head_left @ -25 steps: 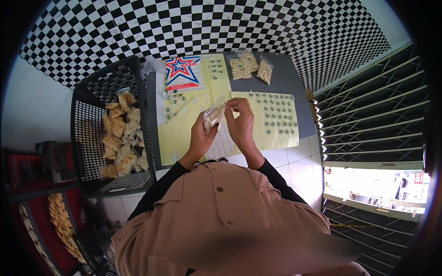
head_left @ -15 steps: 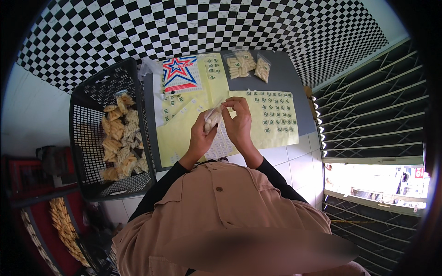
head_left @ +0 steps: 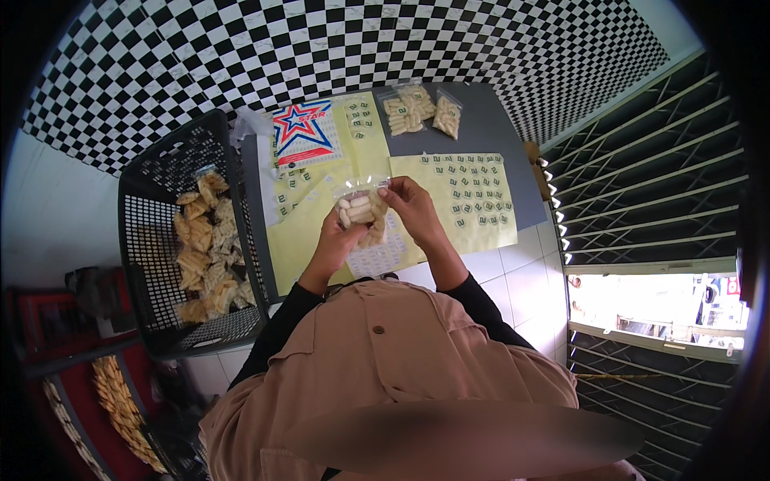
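Observation:
Between my hands is a clear plastic bag [head_left: 359, 210] of pale, finger-shaped snacks, held over the near part of the table. My left hand [head_left: 335, 240] grips its lower left side, with the thumb across the front. At the bag's upper right edge, my right hand [head_left: 411, 210] pinches the plastic. Beneath and to the right lies a yellow sheet of round stickers [head_left: 449, 232] with green marks. Another yellow sticker sheet [head_left: 298, 248] spreads under the hands and to the left, partly covered by a whitish sheet of small labels [head_left: 377, 260].
Several filled snack bags [head_left: 407, 111] lie at the table's far side, on its grey top [head_left: 473, 120]. A white, red and blue star-printed sheet [head_left: 303, 132] is at the far left. Left of the table stands a black plastic basket [head_left: 144, 264] with bagged snacks [head_left: 210, 248]. A folding metal gate [head_left: 642, 200] is at the right.
The bag has turned from edge-on to broadside, so its snacks show plainly. My right hand has shifted slightly down and right along its top. The whole view has moved a little.

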`<state>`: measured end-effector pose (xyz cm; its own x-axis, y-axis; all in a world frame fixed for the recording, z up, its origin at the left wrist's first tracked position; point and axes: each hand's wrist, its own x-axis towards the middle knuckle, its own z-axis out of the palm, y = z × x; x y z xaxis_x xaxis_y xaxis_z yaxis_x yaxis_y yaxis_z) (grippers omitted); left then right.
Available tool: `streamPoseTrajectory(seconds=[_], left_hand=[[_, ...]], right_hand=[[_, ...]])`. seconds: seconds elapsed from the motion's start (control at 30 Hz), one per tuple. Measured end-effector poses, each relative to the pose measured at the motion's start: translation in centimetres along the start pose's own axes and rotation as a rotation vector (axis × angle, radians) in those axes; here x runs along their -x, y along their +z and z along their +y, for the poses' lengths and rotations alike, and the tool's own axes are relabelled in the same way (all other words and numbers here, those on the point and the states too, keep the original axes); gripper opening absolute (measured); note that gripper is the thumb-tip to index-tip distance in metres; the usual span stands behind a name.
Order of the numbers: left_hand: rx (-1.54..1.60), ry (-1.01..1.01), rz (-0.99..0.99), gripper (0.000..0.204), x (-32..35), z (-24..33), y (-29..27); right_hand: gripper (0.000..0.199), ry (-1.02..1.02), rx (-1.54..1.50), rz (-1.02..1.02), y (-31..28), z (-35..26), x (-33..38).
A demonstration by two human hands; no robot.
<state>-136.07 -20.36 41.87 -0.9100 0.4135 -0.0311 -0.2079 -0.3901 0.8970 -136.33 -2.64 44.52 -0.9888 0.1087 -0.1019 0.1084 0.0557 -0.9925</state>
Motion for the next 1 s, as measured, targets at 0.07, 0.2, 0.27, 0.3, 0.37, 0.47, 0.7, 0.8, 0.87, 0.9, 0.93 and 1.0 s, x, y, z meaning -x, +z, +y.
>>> streamPoseTrajectory(seconds=[0.07, 0.2, 0.27, 0.3, 0.37, 0.47, 0.7, 0.8, 0.87, 0.9, 0.93, 1.0], left_hand=[[-0.013, -0.037, -0.012, 0.04, 0.1, 0.1, 0.1], [0.045, -0.091, 0.035, 0.024, -0.1, 0.3, -0.2], [-0.062, -0.063, 0.111, 0.017, -0.3, -0.3, -0.3], [-0.108, -0.053, 0.145, 0.011, -0.4, -0.6, 0.0], [-0.124, -0.07, 0.14, 0.01, -0.5, -1.1, 0.1], [-0.115, -0.093, 0.155, 0.006, -0.8, -1.9, 0.8], [-0.267, -0.097, 0.164, 0.031, -3.3, -4.7, -0.3], [-1.101, 0.329, 0.361, 0.048, -4.9, -5.3, 0.4], [-1.218, 0.428, 0.298, 0.053, -6.1, -5.4, 1.4], [-1.277, 0.475, 0.267, 0.055, -6.6, -5.5, 2.0], [-1.344, 0.452, 0.174, 0.055, -7.0, -5.8, 2.8], [-1.467, 0.399, -0.012, 0.057, -7.7, -7.0, 4.7]], right_hand=[[0.03, 0.019, 0.003, -0.009, -0.2, 0.6, 0.1], [0.027, -0.032, 0.021, -0.021, -0.1, 2.1, 0.9], [0.027, -0.052, 0.072, -0.025, -0.1, 2.7, 1.4], [0.028, -0.036, 0.114, -0.026, -0.1, 2.8, 1.6], [0.028, -0.049, 0.179, -0.015, -0.2, 2.4, 2.2], [0.023, -0.02, 0.249, -0.079, -1.3, 2.1, 2.1], [0.024, -0.085, 0.193, -0.012, -4.5, 7.6, 0.2], [0.021, -0.14, 0.365, 0.181, -7.2, 7.5, -1.2], [0.019, -0.272, 0.569, 0.259, -9.5, 9.4, -3.4], [0.019, -0.315, 0.631, 0.29, -10.1, 9.6, -4.3], [0.019, -0.357, 0.692, 0.321, -10.7, 9.8, -5.3], [0.02, -0.426, 0.769, 0.331, -11.2, 10.1, -7.1]])
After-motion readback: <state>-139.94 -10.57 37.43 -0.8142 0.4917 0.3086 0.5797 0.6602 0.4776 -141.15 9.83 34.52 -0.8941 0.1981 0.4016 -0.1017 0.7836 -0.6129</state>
